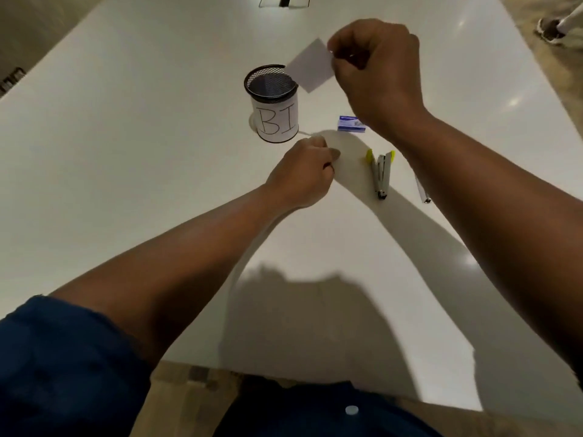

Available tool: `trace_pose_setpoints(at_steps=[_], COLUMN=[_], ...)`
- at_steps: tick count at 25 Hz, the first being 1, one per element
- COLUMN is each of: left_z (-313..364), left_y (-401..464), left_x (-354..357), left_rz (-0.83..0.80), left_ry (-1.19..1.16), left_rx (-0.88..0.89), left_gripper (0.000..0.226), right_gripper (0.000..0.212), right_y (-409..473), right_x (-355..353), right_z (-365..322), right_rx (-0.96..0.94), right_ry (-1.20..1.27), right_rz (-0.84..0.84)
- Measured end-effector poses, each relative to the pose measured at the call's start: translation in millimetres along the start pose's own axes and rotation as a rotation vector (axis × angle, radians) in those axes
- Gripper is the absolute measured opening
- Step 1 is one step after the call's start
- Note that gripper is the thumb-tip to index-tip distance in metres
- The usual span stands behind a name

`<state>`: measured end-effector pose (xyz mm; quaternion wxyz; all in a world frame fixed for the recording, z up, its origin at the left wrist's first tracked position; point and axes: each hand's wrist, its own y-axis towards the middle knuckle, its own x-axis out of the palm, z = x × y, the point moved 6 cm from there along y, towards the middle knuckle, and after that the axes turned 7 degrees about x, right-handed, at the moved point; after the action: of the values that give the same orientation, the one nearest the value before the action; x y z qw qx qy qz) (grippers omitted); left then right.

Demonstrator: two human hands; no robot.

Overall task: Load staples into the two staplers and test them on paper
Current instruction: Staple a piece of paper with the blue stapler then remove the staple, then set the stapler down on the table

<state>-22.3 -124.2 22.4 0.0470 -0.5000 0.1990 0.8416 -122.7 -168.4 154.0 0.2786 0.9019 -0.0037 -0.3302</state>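
Item: right hand (375,74). Raised above the far half of the tabletop (126,152); my thumb and forefinger are pinched closed on one edge of a small white paper slip (310,66), which hangs out over the mesh cup (273,105).

Item: left hand (304,171). Low, near the cup's base, curled closed around a thin pale strip, probably more paper; I cannot tell for certain.

Item: stapler (380,175). Yellow-tipped, lying swung open on the tabletop between my forearms, untouched. A second metal piece (422,192) shows beside my right forearm, likely the other stapler, mostly hidden.

Item: staple box (351,123). Blue, flat on the tabletop just beyond the stapler. Print too small to read.

Item: mesh cup, black, wrapped in a white label handwritten "BI"; any further letters turn out of sight.

Handling note: in my judgement the paper is being readied for the test. Keep the pinch at the slip's edge, leaving the free corner clear for the stapler's mouth.
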Motion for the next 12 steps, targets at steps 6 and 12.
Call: trace_pose_setpoints(at_steps=[6, 12], left_z=[-5, -5], left_y=[0, -2], left_x=[1, 0], left_rz=[-0.006, -0.014], left_ry=[-0.053, -0.073], left_rx=[-0.063, -0.068], left_gripper=[0.039, 0.036], right_gripper=[0.031, 0.027], right_y=[15, 13], right_x=[42, 76], right_z=[-27, -21], right_rx=[-0.179, -0.220], right_ry=[-0.159, -0.312], right_rz=[-0.137, -0.330])
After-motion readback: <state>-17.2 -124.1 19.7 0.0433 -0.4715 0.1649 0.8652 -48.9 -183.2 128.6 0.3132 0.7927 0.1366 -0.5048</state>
